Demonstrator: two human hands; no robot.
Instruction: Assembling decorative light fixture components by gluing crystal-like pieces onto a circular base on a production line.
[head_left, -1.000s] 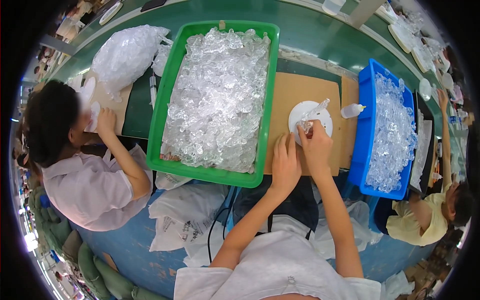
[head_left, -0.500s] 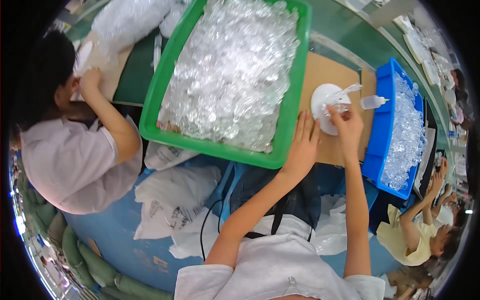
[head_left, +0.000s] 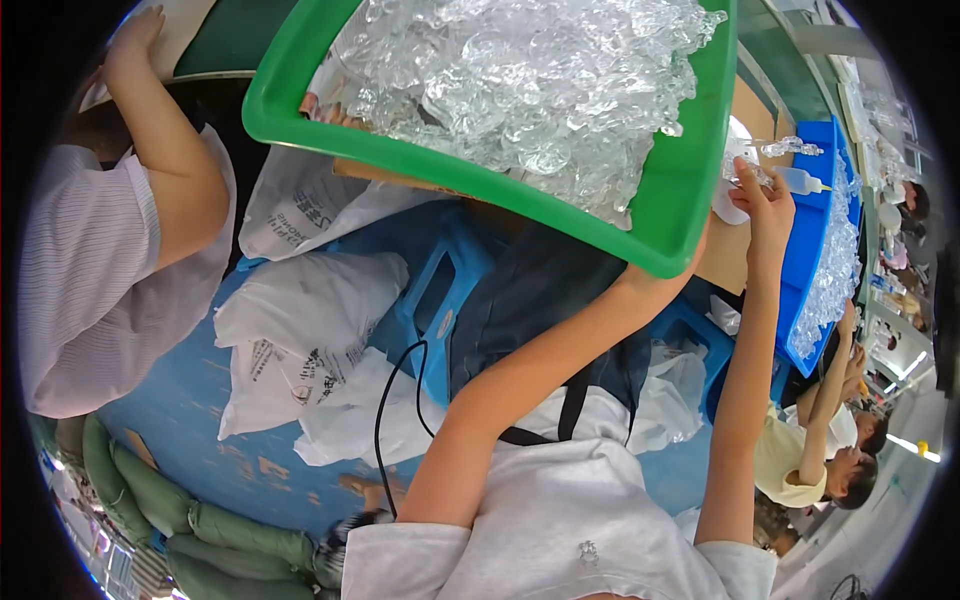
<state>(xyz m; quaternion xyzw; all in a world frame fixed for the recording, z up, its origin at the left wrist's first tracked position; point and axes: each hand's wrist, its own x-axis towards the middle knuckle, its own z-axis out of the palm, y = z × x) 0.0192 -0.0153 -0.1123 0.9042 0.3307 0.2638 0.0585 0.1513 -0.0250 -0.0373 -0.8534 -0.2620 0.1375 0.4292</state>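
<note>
My right hand [head_left: 768, 205] is closed, thumb and fingers pinching a clear plastic piece [head_left: 790, 147] over a round white disc [head_left: 732, 205]. Just beside the fingers lies a small translucent bottle [head_left: 800, 181] with a yellow tip. My left forearm [head_left: 560, 345] reaches up to the near right corner of a large green tray [head_left: 480, 188]. The tray's rim hides my left hand and its fingers, so what it holds or touches cannot be seen. A heap of clear plastic pieces [head_left: 520, 90] fills the tray.
A blue bin [head_left: 812, 265] of clear pieces stands right of the cardboard [head_left: 725, 262]. White bags [head_left: 300, 310] and a blue stool [head_left: 440, 320] are below the table. One person [head_left: 120, 270] sits at left; others [head_left: 800, 460] work at far right.
The view has tilted, so the tray looks larger and its corner now covers my left hand, which showed beside the disc before. My right hand still pinches the clear piece.
</note>
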